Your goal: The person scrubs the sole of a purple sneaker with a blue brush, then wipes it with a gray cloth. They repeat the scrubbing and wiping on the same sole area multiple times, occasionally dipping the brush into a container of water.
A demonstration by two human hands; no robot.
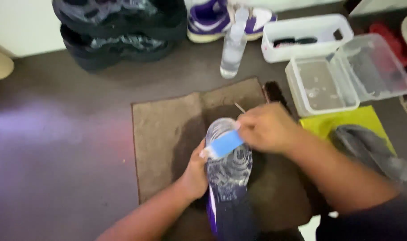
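A purple and white shoe lies sole-up on a brown towel spread over the dark floor. The pale, see-through sole faces the camera, its toe pointing away from the person.

The left hand grips the shoe along its left edge, fingers curled under the side and thumb up near the sole, keeping it steady. The right hand is closed around a light blue brush, holding it by its far end so that the blue body lies slantwise across the front part of the sole, touching it. Both hands are shut on what they hold; neither has fingers spread.

A damp, darker patch shows on the towel around the shoe. Just beyond the towel stands a clear spray bottle. To its right sit a white plastic box and a clear plastic tub with its lid hinged open to the right. A yellow-green cloth lies below the tub, with a grey cloth on it, near the right forearm. A dark brush lies at the towel's right edge, partly hidden by the right hand.

At the top, a pair of black shoes lies stacked, and another purple and white shoe rests beside them.
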